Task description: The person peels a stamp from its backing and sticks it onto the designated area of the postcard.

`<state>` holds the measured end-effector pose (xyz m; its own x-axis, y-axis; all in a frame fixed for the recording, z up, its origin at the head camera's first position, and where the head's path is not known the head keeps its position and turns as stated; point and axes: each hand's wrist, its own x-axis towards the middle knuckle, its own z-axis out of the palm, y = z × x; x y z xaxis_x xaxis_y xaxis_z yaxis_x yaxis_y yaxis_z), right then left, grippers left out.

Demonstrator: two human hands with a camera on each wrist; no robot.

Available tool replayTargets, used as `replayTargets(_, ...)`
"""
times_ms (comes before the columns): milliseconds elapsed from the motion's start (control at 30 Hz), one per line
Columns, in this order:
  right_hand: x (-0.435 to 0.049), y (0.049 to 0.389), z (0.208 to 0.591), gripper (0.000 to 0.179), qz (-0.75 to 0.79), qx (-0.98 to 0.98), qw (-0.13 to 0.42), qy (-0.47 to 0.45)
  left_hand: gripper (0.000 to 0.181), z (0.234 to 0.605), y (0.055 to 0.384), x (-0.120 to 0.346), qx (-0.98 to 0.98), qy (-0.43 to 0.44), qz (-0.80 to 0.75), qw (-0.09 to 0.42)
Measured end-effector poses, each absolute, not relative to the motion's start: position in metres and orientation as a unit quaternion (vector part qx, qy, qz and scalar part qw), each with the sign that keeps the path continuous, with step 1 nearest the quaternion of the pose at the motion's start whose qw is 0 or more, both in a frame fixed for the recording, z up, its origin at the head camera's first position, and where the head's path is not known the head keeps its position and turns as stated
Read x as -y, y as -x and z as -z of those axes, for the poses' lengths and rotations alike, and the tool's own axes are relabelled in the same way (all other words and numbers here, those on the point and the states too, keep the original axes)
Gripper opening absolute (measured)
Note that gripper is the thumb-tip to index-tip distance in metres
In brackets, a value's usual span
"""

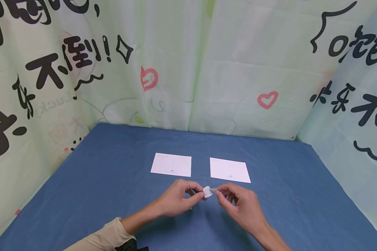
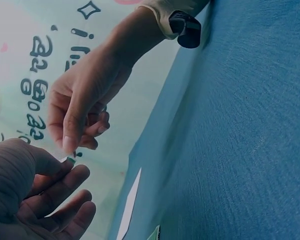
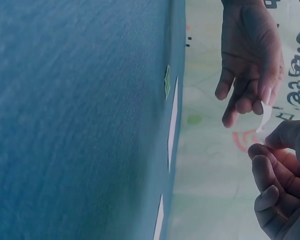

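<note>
Between the fingertips of both hands, above the cloth, is a small white paper piece (image 1: 207, 191) with a thin pale strip on its right; it looks like a sticker and its backing. My left hand (image 1: 179, 198) pinches the white square between thumb and forefinger. The thumb and forefinger of my right hand (image 1: 241, 206) pinch the strip's end. In the right wrist view the curved white piece (image 3: 265, 116) spans the two hands. A greenish edge (image 2: 71, 160) shows at the fingertips in the left wrist view.
Two white cards, a left card (image 1: 171, 164) and a right card (image 1: 229, 169), lie flat beyond the hands on the blue cloth (image 1: 113, 167). A small green-edged flat piece (image 3: 167, 83) lies on the cloth, mostly hidden by the left hand in the head view. Printed curtains (image 1: 229, 69) enclose the table.
</note>
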<state>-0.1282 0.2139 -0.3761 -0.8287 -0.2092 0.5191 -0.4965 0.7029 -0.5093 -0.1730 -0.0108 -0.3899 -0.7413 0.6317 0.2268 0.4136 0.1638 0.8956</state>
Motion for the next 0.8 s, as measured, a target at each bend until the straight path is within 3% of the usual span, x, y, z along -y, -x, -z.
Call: replayTargets(800,-0.2186,0.1242,0.3787,0.013,-0.326,0.898,0.221,-0.197,0.016,0.3906,0.1752,0.0155,-0.764,-0.335,-0.544,0.092)
